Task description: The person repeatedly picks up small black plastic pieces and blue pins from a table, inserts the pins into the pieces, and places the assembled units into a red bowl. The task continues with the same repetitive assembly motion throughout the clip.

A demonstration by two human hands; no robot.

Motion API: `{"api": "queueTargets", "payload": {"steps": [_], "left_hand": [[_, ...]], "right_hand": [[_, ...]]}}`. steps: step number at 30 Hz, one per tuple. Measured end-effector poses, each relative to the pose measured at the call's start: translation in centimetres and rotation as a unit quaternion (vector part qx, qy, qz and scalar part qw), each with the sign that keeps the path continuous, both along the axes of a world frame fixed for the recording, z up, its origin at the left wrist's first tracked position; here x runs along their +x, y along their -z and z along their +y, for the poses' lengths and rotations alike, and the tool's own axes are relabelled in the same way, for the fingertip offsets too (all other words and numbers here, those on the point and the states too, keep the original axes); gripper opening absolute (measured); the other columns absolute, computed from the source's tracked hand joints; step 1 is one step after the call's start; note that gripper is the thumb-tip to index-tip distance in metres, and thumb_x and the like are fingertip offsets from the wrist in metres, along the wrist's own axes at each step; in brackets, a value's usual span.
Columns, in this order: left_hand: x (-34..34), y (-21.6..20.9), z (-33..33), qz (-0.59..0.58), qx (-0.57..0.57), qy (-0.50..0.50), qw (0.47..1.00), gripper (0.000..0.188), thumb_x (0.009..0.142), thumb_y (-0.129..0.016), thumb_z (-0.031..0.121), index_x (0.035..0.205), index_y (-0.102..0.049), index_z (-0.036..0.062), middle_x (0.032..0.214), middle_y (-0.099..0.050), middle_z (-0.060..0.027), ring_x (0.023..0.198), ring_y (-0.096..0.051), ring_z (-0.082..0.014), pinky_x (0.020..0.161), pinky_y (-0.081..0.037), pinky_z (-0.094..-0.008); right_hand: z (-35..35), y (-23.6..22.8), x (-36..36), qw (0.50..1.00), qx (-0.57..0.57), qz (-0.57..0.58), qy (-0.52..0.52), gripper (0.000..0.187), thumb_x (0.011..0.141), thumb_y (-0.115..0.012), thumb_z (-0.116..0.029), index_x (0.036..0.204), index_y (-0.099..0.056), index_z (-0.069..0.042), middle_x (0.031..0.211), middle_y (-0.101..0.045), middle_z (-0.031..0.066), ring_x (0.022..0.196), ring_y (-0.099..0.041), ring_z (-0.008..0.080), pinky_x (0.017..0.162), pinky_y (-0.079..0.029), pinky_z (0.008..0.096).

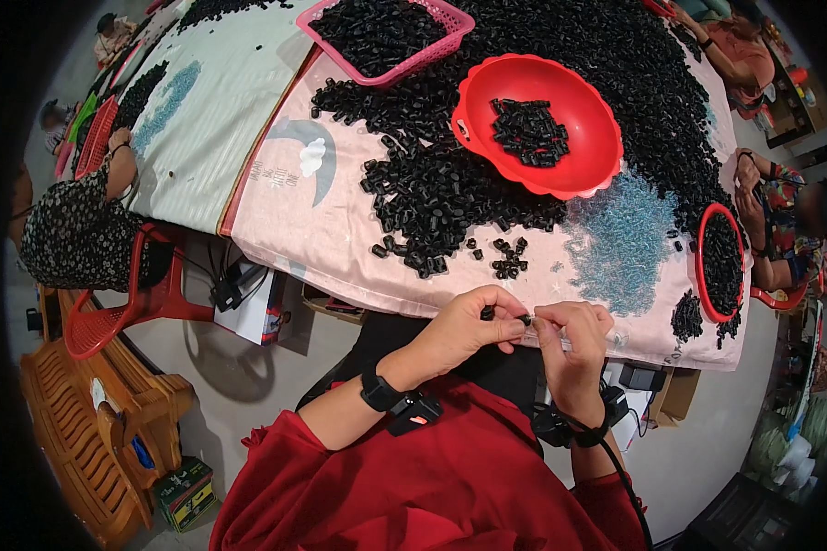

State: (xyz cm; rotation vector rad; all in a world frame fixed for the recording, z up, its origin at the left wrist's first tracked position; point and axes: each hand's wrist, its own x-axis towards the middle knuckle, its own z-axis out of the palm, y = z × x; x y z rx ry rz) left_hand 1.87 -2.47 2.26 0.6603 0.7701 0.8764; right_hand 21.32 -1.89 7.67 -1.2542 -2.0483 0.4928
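Just off the table's front edge, my left hand pinches a small black plastic piece between thumb and fingers. A second black piece sits in the curl of the same hand. My right hand meets it fingertip to fingertip, its thumb and forefinger closed at the other end of the pinched piece. Something small and clear seems to show there, too tiny to name. Beyond the hands lie a little group of black pieces, a large heap of black pieces and a spread of small clear-blue pieces.
A red scalloped bowl and a pink basket hold black pieces on the pink cloth. A red-rimmed basket stands at the right. Other people sit around the tables. Left are a red chair and wooden bench.
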Motion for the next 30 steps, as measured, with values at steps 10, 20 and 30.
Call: {"api": "queueTargets", "payload": {"steps": [10, 20, 30], "left_hand": [[0.1, -0.5, -0.1, 0.009, -0.002, -0.01, 1.0, 0.025, 0.105, -0.071, 0.013, 0.124, -0.067, -0.0021, 0.104, -0.072, -0.0064, 0.092, -0.07, -0.0124, 0.081, -0.06, -0.0264], [-0.1, -0.2, 0.0, 0.022, 0.011, 0.0, 1.0, 0.024, 0.104, -0.071, 0.013, 0.122, -0.067, -0.0021, 0.104, -0.071, -0.006, 0.091, -0.07, -0.0121, 0.079, -0.06, -0.0265], [0.0, -0.2, -0.1, 0.043, 0.023, -0.006, 0.999, 0.023, 0.104, -0.071, 0.013, 0.12, -0.067, -0.0026, 0.099, -0.07, -0.0047, 0.084, -0.069, -0.0105, 0.077, -0.057, -0.0245]], "right_hand": [[-0.4, 0.2, -0.7, 0.998, -0.047, 0.036, 0.013, 0.017, 0.089, -0.078, -0.001, 0.104, -0.078, -0.009, 0.093, -0.072, 0.0014, 0.085, -0.066, 0.0192, 0.092, -0.038, 0.0363], [-0.2, 0.9, -0.3, 0.998, -0.054, 0.034, 0.022, 0.016, 0.088, -0.079, 0.001, 0.102, -0.075, -0.008, 0.087, -0.068, 0.0035, 0.079, -0.064, 0.0182, 0.089, -0.038, 0.0345], [-0.1, 1.0, -0.7, 0.998, -0.047, 0.043, 0.026, 0.015, 0.089, -0.078, 0.001, 0.1, -0.076, -0.008, 0.087, -0.067, 0.0026, 0.078, -0.062, 0.0178, 0.087, -0.039, 0.0337]]}}
